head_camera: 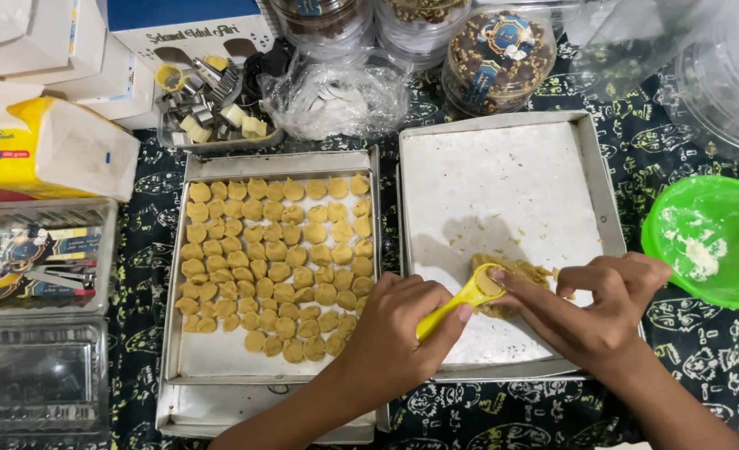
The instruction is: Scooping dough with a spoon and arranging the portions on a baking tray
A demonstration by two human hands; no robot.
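Note:
My left hand (398,329) grips a small yellow scoop (461,298) by its handle, the scoop's bowl resting on a lump of tan dough (526,273). My right hand (590,308) lies just right of it, fingertips pressing at the bowl of the scoop and the dough. The dough sits on a floured metal tray (503,192) at the right. To the left, a second metal tray (187,350) holds several rows of small shaped dough pieces (273,262).
A green bowl (711,237) with flour traces stands at the far right. Clear lidded jars of cookies (494,58) and crumpled plastic (336,96) line the back. Cookie cutters in a tray (211,100), white boxes, a yellow packet (44,146) and clear plastic containers (36,367) fill the left.

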